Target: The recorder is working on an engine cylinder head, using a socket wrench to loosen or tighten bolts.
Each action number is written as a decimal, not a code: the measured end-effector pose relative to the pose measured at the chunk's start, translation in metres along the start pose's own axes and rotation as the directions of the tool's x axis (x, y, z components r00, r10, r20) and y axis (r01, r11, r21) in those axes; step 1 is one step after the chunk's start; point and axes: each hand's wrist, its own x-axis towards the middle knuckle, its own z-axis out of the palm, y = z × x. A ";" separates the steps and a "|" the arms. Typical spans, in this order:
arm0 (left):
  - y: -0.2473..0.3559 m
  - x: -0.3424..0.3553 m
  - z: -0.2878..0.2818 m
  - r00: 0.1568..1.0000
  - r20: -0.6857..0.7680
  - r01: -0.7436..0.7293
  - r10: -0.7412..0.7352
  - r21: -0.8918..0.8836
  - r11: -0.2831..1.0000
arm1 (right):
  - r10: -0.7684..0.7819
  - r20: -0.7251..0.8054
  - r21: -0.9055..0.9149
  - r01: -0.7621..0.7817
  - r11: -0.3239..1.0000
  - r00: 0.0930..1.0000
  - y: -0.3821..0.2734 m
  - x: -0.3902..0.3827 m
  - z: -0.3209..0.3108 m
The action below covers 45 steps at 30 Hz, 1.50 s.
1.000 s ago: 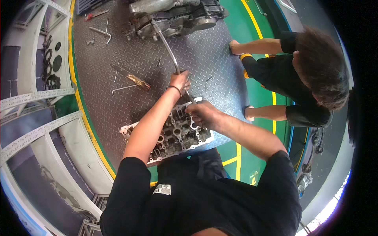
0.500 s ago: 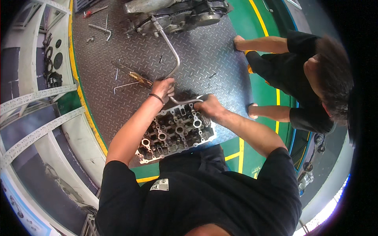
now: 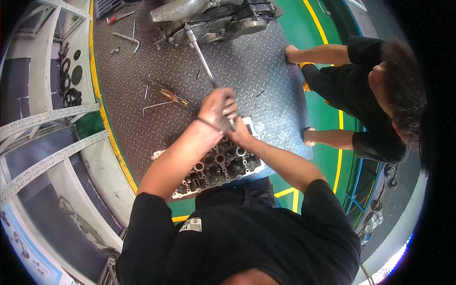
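A speed-handle wrench (image 3: 201, 57), a cranked metal brace with a socket end, reaches from my hands to the side of the engine block (image 3: 228, 23) at the far edge of the table. My left hand (image 3: 217, 108), slightly blurred, is closed around its cranked part. Close behind and partly covered by it, my right hand (image 3: 241, 134) grips the near end of the wrench. Below both hands, a cylinder head (image 3: 220, 164) with several round bores lies at the table's near edge. My left forearm hides part of it.
On the patterned metal table (image 3: 266, 61) lie a screwdriver (image 3: 173, 99), a thin hex key (image 3: 156, 106), an L-shaped wrench (image 3: 128, 39) and a red-handled tool (image 3: 118, 18). Another person (image 3: 361, 90) is at the right edge, one hand (image 3: 292, 53) by the table. White shelving (image 3: 47, 118) stands left.
The brace's crank has turned, and its bend no longer bows out to the right. My hands, apart before, have come together, the left moving right and the right moving left. The view has shifted slightly.
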 end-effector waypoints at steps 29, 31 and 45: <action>-0.060 0.026 0.030 0.958 0.245 0.200 -0.151 -0.190 0.961 | 0.162 -0.170 0.150 -0.137 0.979 0.972 0.009 -0.062 -0.038; -0.069 0.024 0.030 0.938 0.277 0.261 -0.211 -0.158 0.952 | 0.218 -0.139 0.101 -0.205 0.974 0.966 0.001 -0.078 -0.058; -0.064 0.041 0.080 0.771 0.538 0.427 -0.342 -0.038 0.903 | 0.007 -0.305 0.127 0.034 0.991 0.952 0.002 -0.086 -0.143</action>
